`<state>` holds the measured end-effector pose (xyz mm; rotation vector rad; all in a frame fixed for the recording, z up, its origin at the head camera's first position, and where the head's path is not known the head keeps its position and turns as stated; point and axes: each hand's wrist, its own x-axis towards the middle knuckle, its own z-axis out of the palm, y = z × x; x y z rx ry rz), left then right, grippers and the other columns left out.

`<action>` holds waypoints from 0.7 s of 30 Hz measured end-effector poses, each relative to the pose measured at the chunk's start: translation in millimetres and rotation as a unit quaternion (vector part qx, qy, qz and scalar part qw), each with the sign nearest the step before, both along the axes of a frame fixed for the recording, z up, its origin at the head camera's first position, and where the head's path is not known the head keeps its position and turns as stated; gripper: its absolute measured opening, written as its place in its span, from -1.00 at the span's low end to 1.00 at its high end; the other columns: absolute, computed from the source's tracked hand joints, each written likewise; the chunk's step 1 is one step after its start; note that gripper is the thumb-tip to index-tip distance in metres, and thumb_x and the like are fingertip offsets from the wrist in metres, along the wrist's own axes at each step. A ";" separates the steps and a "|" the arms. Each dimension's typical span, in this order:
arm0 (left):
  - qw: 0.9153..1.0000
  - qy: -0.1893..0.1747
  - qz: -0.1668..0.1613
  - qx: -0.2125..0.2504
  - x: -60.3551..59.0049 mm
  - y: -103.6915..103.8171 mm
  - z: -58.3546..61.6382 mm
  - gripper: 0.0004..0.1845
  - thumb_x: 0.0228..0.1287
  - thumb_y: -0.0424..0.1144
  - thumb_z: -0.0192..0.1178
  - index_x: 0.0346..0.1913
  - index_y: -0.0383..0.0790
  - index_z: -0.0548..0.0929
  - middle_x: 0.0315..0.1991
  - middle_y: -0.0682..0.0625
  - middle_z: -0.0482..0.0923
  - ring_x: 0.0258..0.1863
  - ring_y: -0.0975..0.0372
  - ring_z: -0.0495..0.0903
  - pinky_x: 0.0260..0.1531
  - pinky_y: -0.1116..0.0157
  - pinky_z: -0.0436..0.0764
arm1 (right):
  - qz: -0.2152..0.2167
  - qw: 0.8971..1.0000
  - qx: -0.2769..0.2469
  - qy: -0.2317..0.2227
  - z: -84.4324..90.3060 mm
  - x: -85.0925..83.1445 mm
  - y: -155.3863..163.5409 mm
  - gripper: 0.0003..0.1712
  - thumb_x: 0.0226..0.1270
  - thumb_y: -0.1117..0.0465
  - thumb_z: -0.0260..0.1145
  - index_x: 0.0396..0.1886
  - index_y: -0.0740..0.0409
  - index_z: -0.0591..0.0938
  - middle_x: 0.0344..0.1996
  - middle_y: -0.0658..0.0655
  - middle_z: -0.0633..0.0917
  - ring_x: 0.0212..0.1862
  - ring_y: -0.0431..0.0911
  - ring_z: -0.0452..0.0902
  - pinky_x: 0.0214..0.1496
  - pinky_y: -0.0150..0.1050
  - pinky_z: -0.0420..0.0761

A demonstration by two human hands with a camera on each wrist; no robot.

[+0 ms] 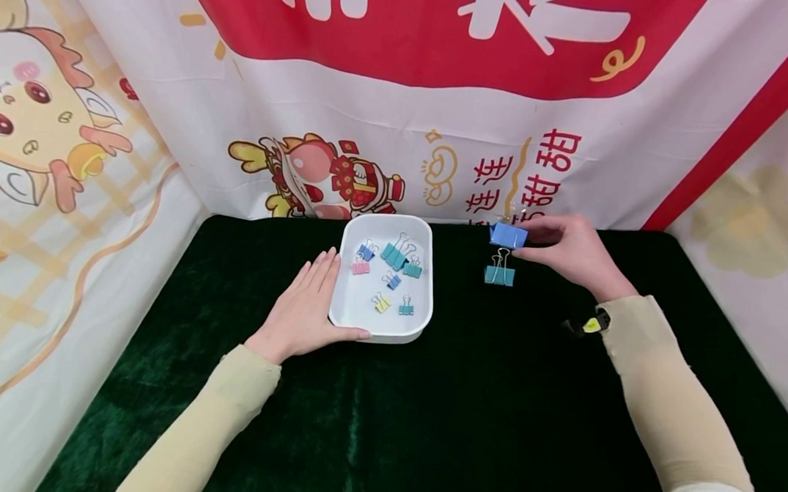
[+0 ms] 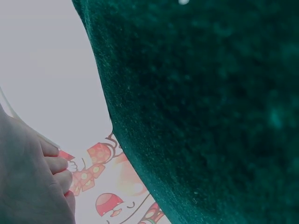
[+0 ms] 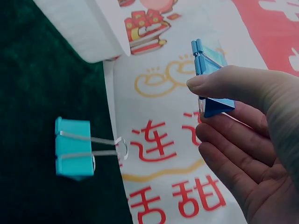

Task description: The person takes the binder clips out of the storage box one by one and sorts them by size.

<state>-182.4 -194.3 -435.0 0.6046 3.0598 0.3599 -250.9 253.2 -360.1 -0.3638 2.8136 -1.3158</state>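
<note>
**Clips beside the white tray**

While the left hand (image 1: 305, 308) lies flat, fingers straight, against the near-left side of the white tray (image 1: 348, 314) on the green desk (image 1: 479, 411), a teal binder clip (image 1: 499, 272) rests right of that tray. Just beyond it, the right hand (image 1: 568, 250) pinches a blue binder clip (image 1: 508, 235). 7 small clips (image 1: 392, 279) sit inside the tray.

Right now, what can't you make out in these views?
- Blue clip: right wrist view, thumb covers its middle; head view, its handles are lost against the banner.
- Left hand: left wrist view shows only knuckles at the frame edge; tray contact shows in head view only.
- Tray: absent from left wrist view, cloth fills it.
- Small clips in tray: too small to tell open or closed.
</note>
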 end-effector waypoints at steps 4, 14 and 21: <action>1.000 0.004 -0.001 -0.001 -0.2 -0.9 -0.3 0.47 -0.09 0.71 0.12 0.65 -0.22 -0.18 0.65 -0.09 -0.26 0.61 0.11 -0.29 0.53 0.05 -0.18 | -0.013 1.000 0.006 0.000 -2.1 4.1 12.5 -0.43 0.14 -0.03 0.62 0.12 0.08 0.74 0.04 0.12 0.72 0.01 0.01 0.67 0.00 -0.30 0.64; 1.000 0.009 -0.003 -0.012 0.7 -0.9 1.5 0.47 -0.09 0.77 -0.01 0.65 -0.23 -0.18 0.65 -0.08 -0.26 0.61 0.11 -0.28 0.53 0.07 -0.19 | -0.046 0.998 0.035 -0.008 -9.3 14.1 40.8 -0.34 0.14 -0.18 0.58 0.14 0.08 0.73 0.05 0.14 0.71 0.00 0.00 0.68 -0.11 -0.53 0.57; 1.000 0.002 -0.004 -0.021 0.4 0.3 5.3 0.48 -0.11 0.76 0.04 0.65 -0.25 -0.15 0.65 -0.10 -0.24 0.61 0.09 -0.25 0.53 0.06 -0.19 | -0.055 0.997 0.047 -0.015 -18.5 15.3 55.0 -0.39 0.18 -0.08 0.59 0.15 0.13 0.72 0.02 0.21 0.74 -0.01 0.01 0.70 -0.18 -0.60 0.53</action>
